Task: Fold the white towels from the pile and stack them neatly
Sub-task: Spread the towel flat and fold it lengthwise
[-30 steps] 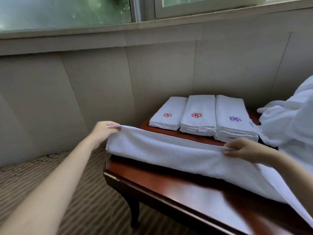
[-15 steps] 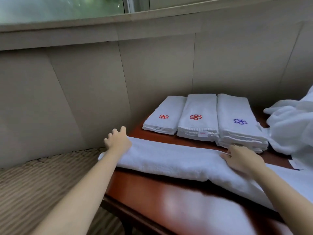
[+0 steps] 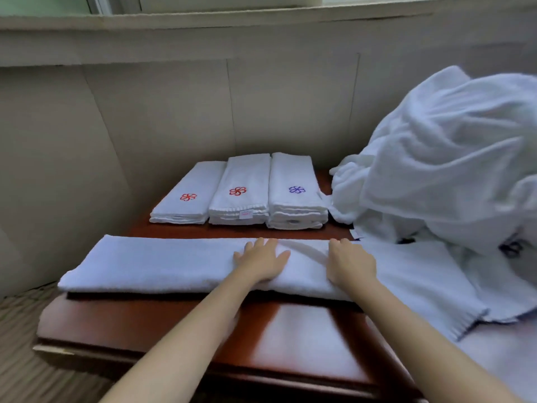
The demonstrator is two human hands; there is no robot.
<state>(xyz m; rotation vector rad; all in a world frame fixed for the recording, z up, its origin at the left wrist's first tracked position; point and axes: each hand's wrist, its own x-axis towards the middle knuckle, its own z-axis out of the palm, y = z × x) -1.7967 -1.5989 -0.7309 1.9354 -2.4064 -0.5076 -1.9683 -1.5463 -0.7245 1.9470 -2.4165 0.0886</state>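
A long white towel point(image 3: 162, 266), folded lengthwise into a thick band, lies across the middle of a glossy red-brown wooden tabletop point(image 3: 305, 338), running from 9 o'clock to 3 o'clock. Its left end reaches just past the tabletop's left edge, and its right end spreads out flatter toward 4 o'clock, ending in a fringed hem.

Both hands rest palm down on the towel near its centre. The left hand point(image 3: 261, 264) has its grip spread, fingers straight and slightly fanned, pressing flat on the cloth. The right hand point(image 3: 350, 264), just beside it toward 3 o'clock, also lies flat with fingers extended toward 12 o'clock; a shallow crease in the towel runs between the two hands. Bare forearms reach in from 6 o'clock.

Behind the towel, toward 12 o'clock, three stacks of folded white towels stand side by side, touching: a left stack point(image 3: 189, 193) with a red flower emblem, a middle stack point(image 3: 241, 189) with a red emblem, and a right stack point(image 3: 293, 187) with a purple emblem.

At 2 to 3 o'clock a tall, rumpled pile of unfolded white towels point(image 3: 444, 158) rises beside the right stack. Beige wall panels point(image 3: 162, 112) and a window sill point(image 3: 203, 21) fill the background at 12 o'clock.
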